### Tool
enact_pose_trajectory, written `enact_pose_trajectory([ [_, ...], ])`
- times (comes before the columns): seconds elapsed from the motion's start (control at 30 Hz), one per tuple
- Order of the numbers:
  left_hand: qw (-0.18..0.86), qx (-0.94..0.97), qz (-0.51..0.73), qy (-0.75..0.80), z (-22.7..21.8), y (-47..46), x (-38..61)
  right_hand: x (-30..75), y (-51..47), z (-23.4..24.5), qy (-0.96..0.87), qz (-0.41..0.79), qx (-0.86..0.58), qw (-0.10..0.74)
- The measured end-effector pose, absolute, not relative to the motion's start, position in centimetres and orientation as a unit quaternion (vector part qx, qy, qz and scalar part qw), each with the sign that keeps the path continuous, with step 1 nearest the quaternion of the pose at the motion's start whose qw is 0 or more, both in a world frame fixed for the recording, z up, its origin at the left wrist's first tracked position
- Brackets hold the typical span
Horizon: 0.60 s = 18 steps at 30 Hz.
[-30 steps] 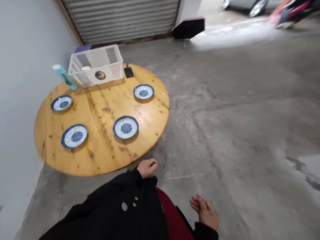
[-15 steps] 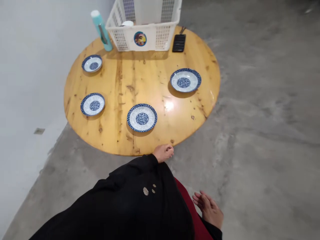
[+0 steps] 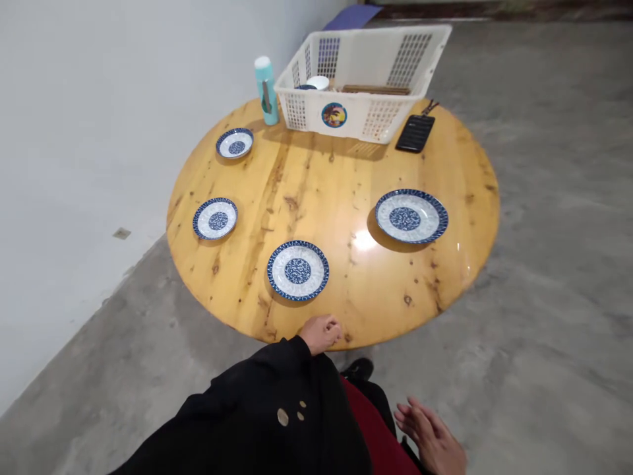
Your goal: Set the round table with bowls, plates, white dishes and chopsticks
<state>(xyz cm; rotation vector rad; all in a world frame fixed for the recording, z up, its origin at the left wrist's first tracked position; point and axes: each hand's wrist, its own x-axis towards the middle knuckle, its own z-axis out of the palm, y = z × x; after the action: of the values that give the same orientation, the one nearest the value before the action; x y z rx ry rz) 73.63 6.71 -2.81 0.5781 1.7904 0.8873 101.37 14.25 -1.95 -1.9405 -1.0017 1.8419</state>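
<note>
Just beyond left hand [image 3: 320,334], patterned plate [image 3: 298,270], right hand [image 3: 431,435] well apart

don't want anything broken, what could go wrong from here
The left hand is by the near edge of the table, close to the nearest plate; a careless sweep might knock that plate. The tall bottle stands upright close beside the basket, so shifting the basket could topple it.

Left fingers [image 3: 334,330] curled inward
</note>
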Motion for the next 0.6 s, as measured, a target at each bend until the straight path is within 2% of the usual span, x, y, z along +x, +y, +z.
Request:
enact_pose_trajectory([
  [0.1, 0.503, 0.188, 0.414, 0.735, -3.1, 6.8, 73.5, 98.7, 16.3, -1.2, -0.395, 0.648, -0.642, 0.106],
  [0.33, 0.472, 0.11, 0.46, 0.744, -3.5, 9.3, 74.3, 99.2, 23.6, -1.9, -0.44, 0.637, -0.626, 0.091],
  [0.6, 0.404, 0.054, 0.522, 0.749, -3.1, 16.3, 77.6, 100.6, 33.5, -3.0, -0.478, 0.664, -0.571, 0.072],
])
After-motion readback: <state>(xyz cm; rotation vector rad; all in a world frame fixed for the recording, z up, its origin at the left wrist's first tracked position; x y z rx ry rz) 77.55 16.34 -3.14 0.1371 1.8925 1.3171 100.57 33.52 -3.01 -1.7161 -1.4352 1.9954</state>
